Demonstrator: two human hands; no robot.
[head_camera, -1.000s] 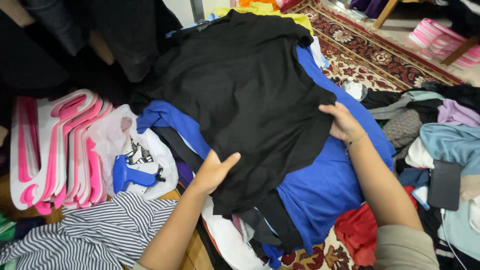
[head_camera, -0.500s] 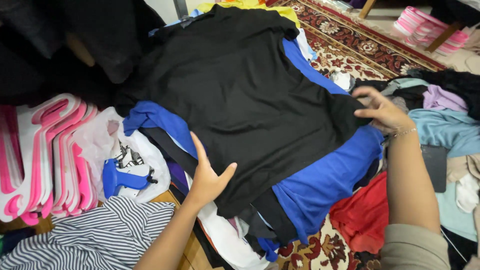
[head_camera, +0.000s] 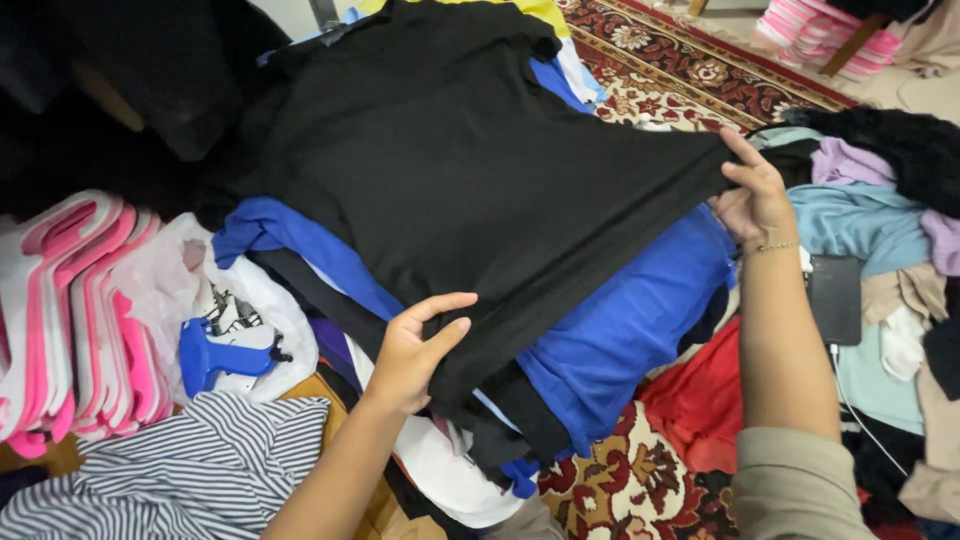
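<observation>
The left hand (head_camera: 415, 350) is pinching the near hem of a black knit cotton shirt (head_camera: 460, 170), while the right hand (head_camera: 752, 195) is gripping its right corner. The shirt is lying on top of a folded blue fabric garment (head_camera: 640, 310), stretching away from both hands, with the left hand nearer.

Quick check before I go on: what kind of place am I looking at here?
Probably a room in a home where clothes get sorted on the floor. A patterned red rug lies under heaps of garments, a stack of pink hangers sits nearby, and both hands grip a black garment.
</observation>
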